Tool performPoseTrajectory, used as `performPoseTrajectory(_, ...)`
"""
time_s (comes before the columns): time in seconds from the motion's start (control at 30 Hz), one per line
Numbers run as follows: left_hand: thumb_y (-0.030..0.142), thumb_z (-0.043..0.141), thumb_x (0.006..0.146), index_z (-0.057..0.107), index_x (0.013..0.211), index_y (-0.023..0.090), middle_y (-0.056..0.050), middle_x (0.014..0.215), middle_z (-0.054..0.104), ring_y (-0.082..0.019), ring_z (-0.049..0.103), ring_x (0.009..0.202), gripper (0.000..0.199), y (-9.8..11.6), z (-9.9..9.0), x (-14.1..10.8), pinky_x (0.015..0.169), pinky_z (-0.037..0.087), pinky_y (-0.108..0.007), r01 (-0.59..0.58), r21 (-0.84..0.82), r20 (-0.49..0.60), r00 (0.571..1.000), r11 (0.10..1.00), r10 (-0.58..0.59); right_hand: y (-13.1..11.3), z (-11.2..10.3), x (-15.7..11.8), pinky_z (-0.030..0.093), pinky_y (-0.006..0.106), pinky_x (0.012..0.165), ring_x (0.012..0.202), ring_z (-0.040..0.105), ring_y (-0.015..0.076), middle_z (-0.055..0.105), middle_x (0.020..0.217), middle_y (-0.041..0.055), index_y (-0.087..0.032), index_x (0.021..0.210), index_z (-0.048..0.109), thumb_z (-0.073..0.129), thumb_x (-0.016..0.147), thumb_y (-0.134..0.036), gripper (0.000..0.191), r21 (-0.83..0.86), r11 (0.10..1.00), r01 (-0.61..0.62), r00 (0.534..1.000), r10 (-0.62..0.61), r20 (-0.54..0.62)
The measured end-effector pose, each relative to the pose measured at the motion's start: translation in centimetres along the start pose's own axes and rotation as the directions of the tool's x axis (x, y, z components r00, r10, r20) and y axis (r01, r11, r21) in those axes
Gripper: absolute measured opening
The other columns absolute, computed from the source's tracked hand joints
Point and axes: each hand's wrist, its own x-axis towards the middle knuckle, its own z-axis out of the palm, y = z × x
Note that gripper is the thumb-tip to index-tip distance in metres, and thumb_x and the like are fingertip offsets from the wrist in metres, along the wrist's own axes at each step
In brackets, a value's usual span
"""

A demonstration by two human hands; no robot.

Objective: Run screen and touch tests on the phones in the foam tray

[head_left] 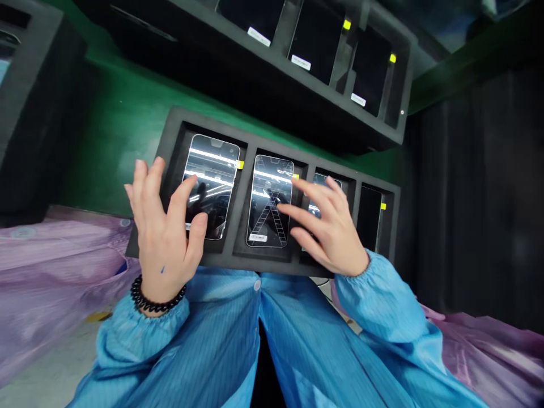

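Observation:
A dark foam tray (238,258) with a row of compartments lies before me, glossy panels inside. My left hand (165,238) is open, fingers spread over the tray's left end, its index finger over the leftmost panel (216,192). My right hand (329,226) has its fingers apart and holds nothing; its fingertips are at the right edge of the second panel (264,218). Whether they touch it I cannot tell. That hand partly hides the third panel (334,181). A fourth, darker panel (369,215) sits at the right. Yellow tabs stick out beside the panels.
Beyond the tray, a larger foam block (340,105) holds more dark panels with white labels and yellow tabs. Another foam block (34,73) stands at the left on the green surface (114,136). People in pink garments are at both sides.

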Motion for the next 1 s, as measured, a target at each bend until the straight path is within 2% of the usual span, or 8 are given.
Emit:
performPoseTrajectory(0.13, 0.034, 0.044, 0.098, 0.051, 0.147, 0.017, -0.016, 0.167, 0.028, -0.035, 0.015, 0.159, 0.052, 0.1, 0.0, 0.0, 0.128, 0.013, -0.061, 0.003, -0.01, -0.008, 1.0, 1.0, -0.003, 2.5, -0.2, 2.0, 0.028, 0.06, 0.122, 0.136, 0.05, 0.0301, 0.049, 0.156, 0.0106, -0.023, 0.125, 0.067, 0.04, 0.106, -0.038, 0.036, -0.128, 0.975, -0.181, 0.983, 0.18, -0.025)
performPoseTrajectory(0.3, 0.033, 0.046, 0.098, 0.051, 0.147, 0.017, -0.015, 0.167, 0.027, -0.036, 0.016, 0.158, 0.053, 0.0, 0.0, -0.1, 0.128, 0.013, -0.06, 0.003, -0.03, -0.009, 1.0, 1.0, -0.003, 4.2, 0.9, 3.1, 0.027, 0.06, 0.123, 0.137, 0.049, 0.0301, 0.046, 0.158, 0.0109, -0.024, 0.126, 0.067, 0.042, 0.106, -0.039, 0.036, -0.204, 0.944, -0.259, 0.965, 0.261, -0.021)
performPoseTrajectory(0.6, 0.033, 0.046, 0.098, 0.051, 0.147, 0.018, -0.014, 0.168, 0.027, -0.035, 0.016, 0.158, 0.052, 0.0, 0.0, 0.0, 0.129, 0.013, -0.061, 0.0, -0.027, -0.011, 1.0, 1.0, -0.001, 4.1, 1.3, 2.7, 0.025, 0.059, 0.123, 0.137, 0.049, 0.0296, 0.045, 0.16, 0.0111, -0.024, 0.128, 0.068, 0.042, 0.106, -0.04, 0.037, -0.222, 0.959, -0.178, 0.982, 0.189, 0.029)
performPoseTrajectory(0.77, 0.032, 0.045, 0.098, 0.05, 0.148, 0.02, -0.013, 0.168, 0.027, -0.035, 0.016, 0.158, 0.052, 0.0, 0.0, 0.0, 0.128, 0.014, -0.062, -0.001, -0.018, -0.012, 1.0, 1.0, 0.001, 3.0, 1.3, 2.1, 0.026, 0.058, 0.123, 0.135, 0.05, 0.0291, 0.044, 0.16, 0.0096, -0.025, 0.124, 0.07, 0.046, 0.105, -0.04, 0.034, -0.184, 0.977, -0.111, 0.991, 0.123, 0.051)
performPoseTrajectory(1.0, 0.032, 0.045, 0.098, 0.051, 0.147, 0.018, -0.014, 0.167, 0.027, -0.035, 0.016, 0.158, 0.051, -0.1, 0.0, 0.0, 0.128, 0.014, -0.062, -0.008, -0.009, -0.004, 1.0, 1.0, 0.008, 1.1, 1.3, 1.2, 0.025, 0.059, 0.123, 0.134, 0.051, 0.0289, 0.047, 0.159, 0.0121, -0.024, 0.123, 0.071, 0.047, 0.105, -0.04, 0.035, -0.103, 0.994, -0.037, 0.996, 0.045, 0.077)
